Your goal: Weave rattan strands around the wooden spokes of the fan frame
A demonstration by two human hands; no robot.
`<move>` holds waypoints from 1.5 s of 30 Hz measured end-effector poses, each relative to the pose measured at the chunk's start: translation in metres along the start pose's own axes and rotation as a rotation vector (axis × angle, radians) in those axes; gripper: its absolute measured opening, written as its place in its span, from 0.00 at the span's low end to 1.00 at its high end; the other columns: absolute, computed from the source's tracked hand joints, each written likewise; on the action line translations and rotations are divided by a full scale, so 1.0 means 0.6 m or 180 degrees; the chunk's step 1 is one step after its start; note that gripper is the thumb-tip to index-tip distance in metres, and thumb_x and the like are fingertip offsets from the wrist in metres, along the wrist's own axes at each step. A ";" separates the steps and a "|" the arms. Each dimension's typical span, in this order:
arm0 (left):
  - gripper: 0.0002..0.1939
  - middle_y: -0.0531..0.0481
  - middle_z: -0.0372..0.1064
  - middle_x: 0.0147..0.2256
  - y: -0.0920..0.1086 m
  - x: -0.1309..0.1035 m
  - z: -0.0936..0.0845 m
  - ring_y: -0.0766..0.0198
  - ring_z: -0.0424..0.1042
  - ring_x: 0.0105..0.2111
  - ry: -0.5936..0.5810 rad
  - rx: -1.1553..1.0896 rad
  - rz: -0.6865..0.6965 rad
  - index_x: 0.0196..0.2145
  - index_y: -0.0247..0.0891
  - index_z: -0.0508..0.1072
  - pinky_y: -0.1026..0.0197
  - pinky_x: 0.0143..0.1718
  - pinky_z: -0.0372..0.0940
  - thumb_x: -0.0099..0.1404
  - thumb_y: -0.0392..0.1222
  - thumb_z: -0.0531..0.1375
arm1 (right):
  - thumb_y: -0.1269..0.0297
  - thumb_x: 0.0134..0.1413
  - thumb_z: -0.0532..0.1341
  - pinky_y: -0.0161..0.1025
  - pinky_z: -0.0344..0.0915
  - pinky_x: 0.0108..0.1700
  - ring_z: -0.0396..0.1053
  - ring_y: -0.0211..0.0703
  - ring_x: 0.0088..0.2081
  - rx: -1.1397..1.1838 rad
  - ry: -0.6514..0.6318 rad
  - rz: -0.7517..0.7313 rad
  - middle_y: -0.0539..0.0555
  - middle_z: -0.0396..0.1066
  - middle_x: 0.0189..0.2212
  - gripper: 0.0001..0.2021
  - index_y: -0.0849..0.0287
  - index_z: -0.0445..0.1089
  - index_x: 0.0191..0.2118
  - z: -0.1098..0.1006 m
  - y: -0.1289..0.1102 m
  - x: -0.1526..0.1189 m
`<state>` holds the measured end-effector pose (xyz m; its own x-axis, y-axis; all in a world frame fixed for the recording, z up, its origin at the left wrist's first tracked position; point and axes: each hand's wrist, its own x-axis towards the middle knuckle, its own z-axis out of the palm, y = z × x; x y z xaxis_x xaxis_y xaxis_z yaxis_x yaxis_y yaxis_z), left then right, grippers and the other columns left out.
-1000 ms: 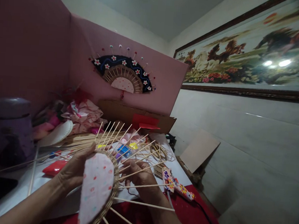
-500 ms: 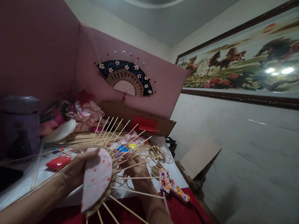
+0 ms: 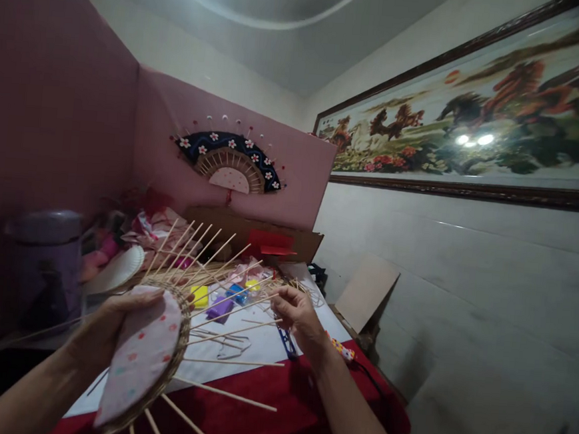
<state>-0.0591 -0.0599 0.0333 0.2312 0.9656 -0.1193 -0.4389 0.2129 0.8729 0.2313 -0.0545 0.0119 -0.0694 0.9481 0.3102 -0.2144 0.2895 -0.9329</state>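
Left hand [image 3: 111, 317]: grasping the fan [image 3: 143, 349] by its flat edge, thumb in front; a steady grip helps.
Fan: tilted above the tabletop [image 3: 264, 346], sticks [image 3: 238, 362] spreading rightward; best kept unpressed.
Right hand [image 3: 299, 315]: fingers at one stick's tip, pinching or merely touching, cannot tell; light pressure suits thin wood.

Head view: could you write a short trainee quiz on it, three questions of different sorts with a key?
1. True or false: thin sticks radiate from the curved side of the spotted half-disc.
2. Pick one: the petals of the flowers on the dark fan are A, white; B, yellow; C, green.
3. Which hand holds the half-disc?
Key: 1, true; 2, A; 3, the left hand.
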 end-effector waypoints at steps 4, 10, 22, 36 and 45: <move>0.06 0.48 0.73 0.18 -0.011 -0.004 -0.012 0.60 0.71 0.17 -0.0101 0.0007 0.0016 0.21 0.34 0.74 0.62 0.19 0.66 0.54 0.31 0.59 | 0.58 0.44 0.66 0.28 0.44 0.16 0.48 0.27 0.16 -0.0274 0.0172 -0.0240 0.45 0.62 0.20 0.12 0.61 0.69 0.30 0.004 -0.025 -0.007; 0.07 0.47 0.73 0.19 -0.029 -0.003 -0.014 0.61 0.71 0.18 -0.0218 0.0039 0.0002 0.21 0.33 0.75 0.64 0.19 0.65 0.54 0.32 0.60 | 0.63 0.44 0.66 0.30 0.54 0.23 0.58 0.32 0.24 -0.0824 0.0305 -0.0671 0.48 0.65 0.24 0.06 0.60 0.71 0.29 0.028 -0.046 -0.031; 0.02 0.41 0.72 0.18 -0.043 0.006 -0.023 0.57 0.71 0.16 0.0282 -0.0380 -0.0172 0.21 0.29 0.73 0.60 0.16 0.66 0.48 0.31 0.62 | 0.56 0.46 0.64 0.30 0.47 0.19 0.51 0.29 0.18 -0.1086 0.0124 -0.0307 0.46 0.62 0.19 0.12 0.61 0.72 0.30 -0.011 -0.026 -0.041; 0.02 0.41 0.72 0.18 -0.052 0.001 -0.015 0.56 0.71 0.16 0.0545 -0.0579 -0.0082 0.21 0.28 0.72 0.57 0.17 0.67 0.49 0.28 0.60 | 0.71 0.43 0.64 0.32 0.60 0.34 0.66 0.37 0.31 -0.1089 -0.0476 0.0091 0.50 0.71 0.26 0.03 0.60 0.75 0.28 0.036 0.040 -0.066; 0.05 0.46 0.72 0.17 -0.049 -0.008 -0.006 0.60 0.70 0.15 0.0612 -0.0684 0.0139 0.20 0.32 0.72 0.61 0.16 0.66 0.49 0.26 0.60 | 0.70 0.41 0.65 0.34 0.62 0.33 0.68 0.39 0.30 -0.1004 -0.0448 0.0274 0.51 0.72 0.25 0.02 0.60 0.75 0.25 0.060 0.063 -0.073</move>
<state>-0.0504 -0.0705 0.0064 0.0483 0.9807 -0.1893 -0.6233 0.1777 0.7615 0.1914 -0.0898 -0.0302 -0.2123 0.9498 0.2298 0.1079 0.2565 -0.9605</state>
